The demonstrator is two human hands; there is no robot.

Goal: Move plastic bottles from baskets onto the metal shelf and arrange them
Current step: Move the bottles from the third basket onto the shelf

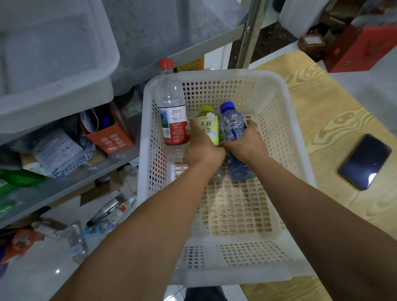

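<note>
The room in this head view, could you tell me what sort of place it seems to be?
Probably a storeroom or an office's back room. A metal shelf holds white bins and a jumble of boxes and packets, loose items lie on the tiled floor, and cardboard boxes are stacked beside a small wooden table.

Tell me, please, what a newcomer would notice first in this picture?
Two hands meet inside the white basket at centre: the left hand grips the yellow-green tea bottle, the right hand the blue bottle. A tall red-capped bottle leans at the basket's left wall.
</note>
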